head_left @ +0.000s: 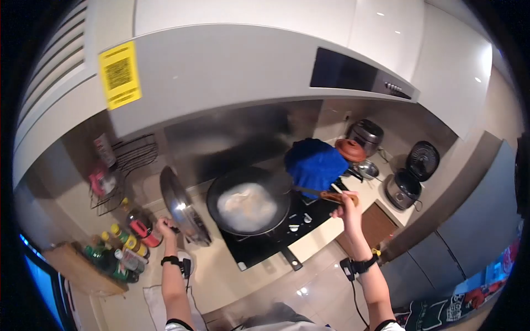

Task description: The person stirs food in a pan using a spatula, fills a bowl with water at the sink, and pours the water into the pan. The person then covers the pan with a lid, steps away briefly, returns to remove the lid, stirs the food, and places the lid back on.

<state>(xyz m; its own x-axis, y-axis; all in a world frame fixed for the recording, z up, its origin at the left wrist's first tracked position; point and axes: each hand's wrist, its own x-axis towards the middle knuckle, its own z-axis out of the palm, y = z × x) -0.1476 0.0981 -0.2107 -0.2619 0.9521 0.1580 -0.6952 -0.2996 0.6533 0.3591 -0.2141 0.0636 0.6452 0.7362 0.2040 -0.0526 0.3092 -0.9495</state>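
A dark wok [214, 212] sits on the black stovetop [251, 255], holding whitish, steaming liquid with pale food in it. My left hand [166, 227] grips the knob of a shiny pot lid [185, 212], which is tilted on edge to the left of the wok and apart from it. My right hand [346, 209] is closed around the wooden handle of a spatula [331, 196]. Its dark head reaches over the wok's right rim; steam and dark colour blur the head's outline.
Bottles [144, 227] stand at left below a wire rack [135, 154]. Behind the spatula are a blue cloth-covered object [314, 163], an orange-lidded pot [350, 149], a metal bowl [368, 170] and an open rice cooker [403, 188]. The range hood [221, 71] hangs overhead.
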